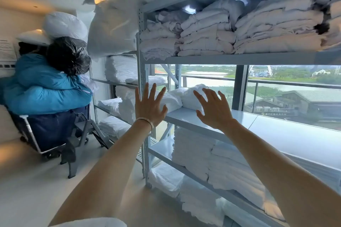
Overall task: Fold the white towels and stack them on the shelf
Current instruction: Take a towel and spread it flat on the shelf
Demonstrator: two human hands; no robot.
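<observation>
Both my arms reach toward a grey metal shelf unit (pixel 276 134). My left hand (pixel 149 105) is spread, fingers straight, in front of the shelf's left upright, holding nothing. My right hand (pixel 214 108) is spread too, just in front of a loose heap of white towels (pixel 184 96) lying at the left end of the middle shelf board. Whether its fingers touch the heap I cannot tell. Folded white towels (pixel 206 155) are stacked on the shelf below. More folded white linen (pixel 208 37) fills the shelf above.
A second shelf unit with folded linen (pixel 120 68) stands to the left. Further left, a cart (pixel 49 131) carries a blue bundle (pixel 46 90) and a black bag (pixel 68 55). White pillows (pixel 114 24) are piled high. A window lies behind the shelves.
</observation>
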